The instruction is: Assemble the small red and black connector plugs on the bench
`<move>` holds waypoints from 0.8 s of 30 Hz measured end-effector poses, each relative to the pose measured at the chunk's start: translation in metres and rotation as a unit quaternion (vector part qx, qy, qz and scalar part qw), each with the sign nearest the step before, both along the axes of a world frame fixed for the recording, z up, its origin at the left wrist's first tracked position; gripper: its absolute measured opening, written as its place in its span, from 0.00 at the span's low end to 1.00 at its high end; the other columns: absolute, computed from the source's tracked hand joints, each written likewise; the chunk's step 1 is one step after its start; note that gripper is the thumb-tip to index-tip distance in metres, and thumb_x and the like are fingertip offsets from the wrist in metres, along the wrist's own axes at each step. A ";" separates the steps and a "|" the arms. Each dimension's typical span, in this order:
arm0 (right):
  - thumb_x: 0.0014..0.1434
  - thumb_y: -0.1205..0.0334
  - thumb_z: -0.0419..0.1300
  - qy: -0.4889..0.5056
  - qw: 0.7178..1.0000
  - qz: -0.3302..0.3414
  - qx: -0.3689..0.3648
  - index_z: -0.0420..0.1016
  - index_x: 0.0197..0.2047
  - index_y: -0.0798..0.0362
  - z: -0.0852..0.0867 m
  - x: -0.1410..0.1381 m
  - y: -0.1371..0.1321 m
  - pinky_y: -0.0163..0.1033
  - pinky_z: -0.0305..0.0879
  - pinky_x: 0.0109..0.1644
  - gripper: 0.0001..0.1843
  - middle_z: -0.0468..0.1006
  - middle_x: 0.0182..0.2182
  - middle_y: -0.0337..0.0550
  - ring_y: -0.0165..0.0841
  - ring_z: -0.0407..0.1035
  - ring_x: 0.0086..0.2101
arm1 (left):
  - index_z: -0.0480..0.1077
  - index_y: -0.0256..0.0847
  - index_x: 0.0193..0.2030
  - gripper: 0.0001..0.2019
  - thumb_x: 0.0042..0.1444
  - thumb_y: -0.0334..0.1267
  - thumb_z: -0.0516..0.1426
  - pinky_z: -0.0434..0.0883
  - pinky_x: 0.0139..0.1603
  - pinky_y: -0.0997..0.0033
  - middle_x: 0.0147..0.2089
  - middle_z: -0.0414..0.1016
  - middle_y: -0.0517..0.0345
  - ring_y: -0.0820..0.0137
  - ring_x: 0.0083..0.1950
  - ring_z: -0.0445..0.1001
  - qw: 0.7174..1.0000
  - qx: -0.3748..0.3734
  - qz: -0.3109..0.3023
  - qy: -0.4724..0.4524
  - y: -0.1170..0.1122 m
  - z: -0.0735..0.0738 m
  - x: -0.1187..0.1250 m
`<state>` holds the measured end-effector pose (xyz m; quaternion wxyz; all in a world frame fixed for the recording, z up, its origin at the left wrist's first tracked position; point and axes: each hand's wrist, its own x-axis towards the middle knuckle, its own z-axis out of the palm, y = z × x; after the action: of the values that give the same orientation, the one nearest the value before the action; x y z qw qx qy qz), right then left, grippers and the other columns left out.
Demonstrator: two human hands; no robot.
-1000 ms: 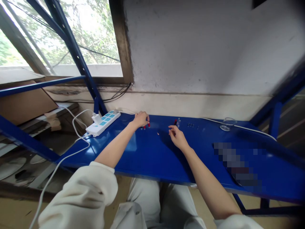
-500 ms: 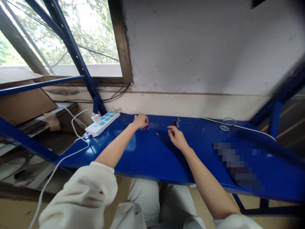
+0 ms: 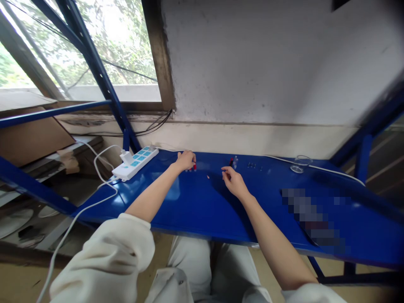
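Observation:
My left hand (image 3: pixel 187 160) reaches over the far part of the blue tabletop, its fingers bent down and drawn together. Right under those fingertips is a small red piece (image 3: pixel 195 167), with small clear pieces beside it. The hand hides part of this row, and what its fingers hold, if anything, is hidden. My right hand (image 3: pixel 233 179) hovers to the right, loosely curled, thumb and forefinger apart with nothing visible between them. Just beyond it are another red piece (image 3: pixel 231 161) and a small clear tube-like piece (image 3: pixel 235 162). A tiny pale bit (image 3: pixel 208 177) lies between the hands.
Several tiny dark pieces (image 3: pixel 251 165) lie in a row right of my right hand. Farther right stands a clear round cup (image 3: pixel 301 164) by a white cable. A white power strip (image 3: pixel 135 164) is at the left. A blurred-out dark item (image 3: pixel 311 219) lies near the right front edge.
Both hands hold nearly the same pose and place. The whole view has shifted very slightly; nothing on the table has visibly moved.

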<state>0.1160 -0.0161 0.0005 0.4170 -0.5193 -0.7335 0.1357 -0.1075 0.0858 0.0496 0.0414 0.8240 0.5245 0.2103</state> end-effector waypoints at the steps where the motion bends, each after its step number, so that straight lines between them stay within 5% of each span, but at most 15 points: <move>1: 0.59 0.58 0.45 0.000 1.000 0.001 0.000 0.64 0.45 0.52 0.000 0.000 0.000 0.37 0.62 0.32 0.14 0.72 0.26 0.42 0.32 0.67 0.25 | 0.69 0.40 0.18 0.07 0.36 0.25 0.60 0.61 0.45 0.53 0.33 0.70 0.49 0.54 0.45 0.67 1.000 -0.002 -0.001 -0.002 0.000 0.000 0.000; 10: 0.59 0.58 0.45 -0.005 1.000 -0.006 -0.001 0.64 0.46 0.52 -0.001 0.001 0.001 0.36 0.62 0.32 0.15 0.72 0.25 0.41 0.31 0.67 0.25 | 0.70 0.41 0.22 0.06 0.37 0.26 0.60 0.61 0.46 0.55 0.35 0.71 0.49 0.55 0.46 0.67 1.000 -0.010 0.003 0.027 -0.002 0.001 0.002; 18: 0.59 0.59 0.45 -0.043 0.998 -0.027 -0.021 0.64 0.48 0.53 0.003 0.002 -0.001 0.34 0.60 0.31 0.16 0.73 0.27 0.41 0.30 0.67 0.25 | 0.70 0.41 0.39 0.11 0.45 0.34 0.57 0.58 0.50 0.56 0.47 0.69 0.49 0.57 0.52 0.62 0.985 -0.077 0.017 0.151 -0.013 0.016 0.004; 24: 0.58 0.61 0.46 -0.129 0.974 -0.170 -0.079 0.66 0.46 0.52 0.007 0.011 -0.001 0.35 0.57 0.30 0.14 0.75 0.32 0.45 0.34 0.69 0.30 | 0.60 0.38 0.54 0.21 0.52 0.36 0.52 0.58 0.51 0.59 0.52 0.66 0.47 0.59 0.53 0.61 0.990 0.048 -0.078 0.107 -0.040 0.021 0.031</move>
<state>0.1272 -0.0168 0.0076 0.2931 -0.6813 -0.6687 0.0522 -0.0761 0.0461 0.0704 -0.0382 0.8811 0.4495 0.1421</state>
